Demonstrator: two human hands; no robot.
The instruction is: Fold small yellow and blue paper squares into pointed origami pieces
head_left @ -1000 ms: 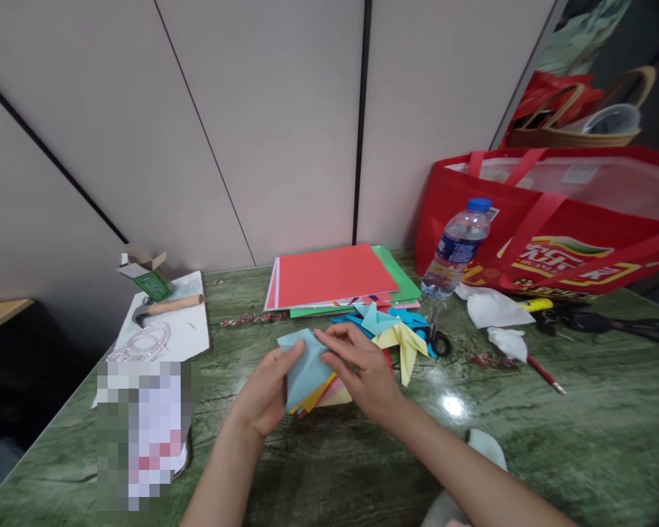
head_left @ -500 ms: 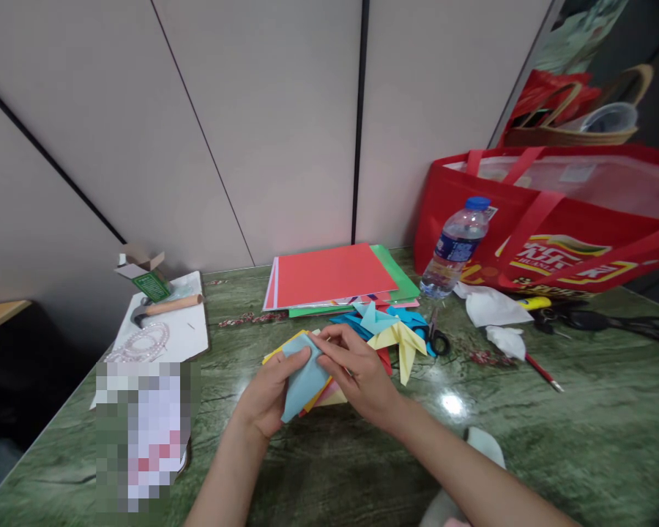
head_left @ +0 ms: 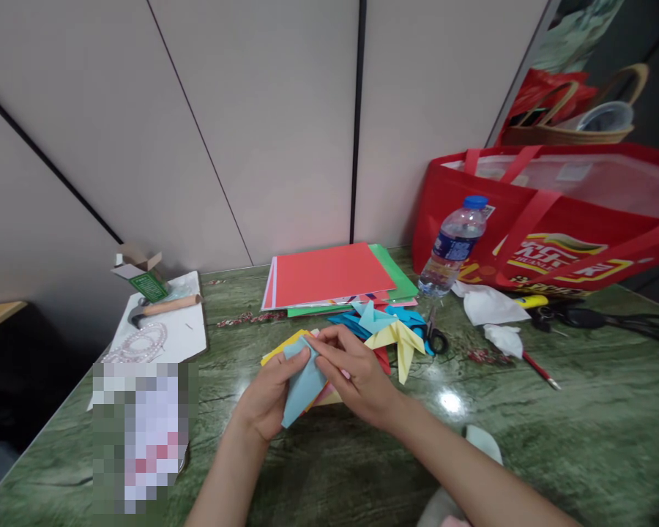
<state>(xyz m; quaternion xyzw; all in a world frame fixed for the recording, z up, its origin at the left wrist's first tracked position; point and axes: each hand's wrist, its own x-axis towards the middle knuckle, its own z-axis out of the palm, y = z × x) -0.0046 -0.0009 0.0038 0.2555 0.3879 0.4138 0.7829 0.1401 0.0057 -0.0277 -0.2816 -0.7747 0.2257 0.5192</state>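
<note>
A light blue sheet of paper [head_left: 303,388], folded to a narrow pointed shape, is held in both hands above the table. My left hand [head_left: 268,391] grips its left side, thumb pressed flat on the face. My right hand [head_left: 356,369] pinches the top corner between thumb and fingers. Yellow paper [head_left: 284,344] shows behind the blue piece, and pink and cream paper lies under the hands. Just beyond my right hand are folded paper shapes: a pale yellow one [head_left: 398,340], a light blue one [head_left: 374,317] and darker blue ones. Scissors [head_left: 436,338] with black handles lie beside them.
Behind lies a stack of coloured sheets [head_left: 329,278], red on top. To its right stand a water bottle [head_left: 453,249] and a red bag [head_left: 560,212]. Tissues [head_left: 491,304] and a red pencil [head_left: 539,369] lie at right. At left, a hammer [head_left: 170,306] rests on a white board.
The blue paper has become narrower, its right side brought inward by my right hand. Both hands stay in nearly the same place, and the view has shifted slightly.
</note>
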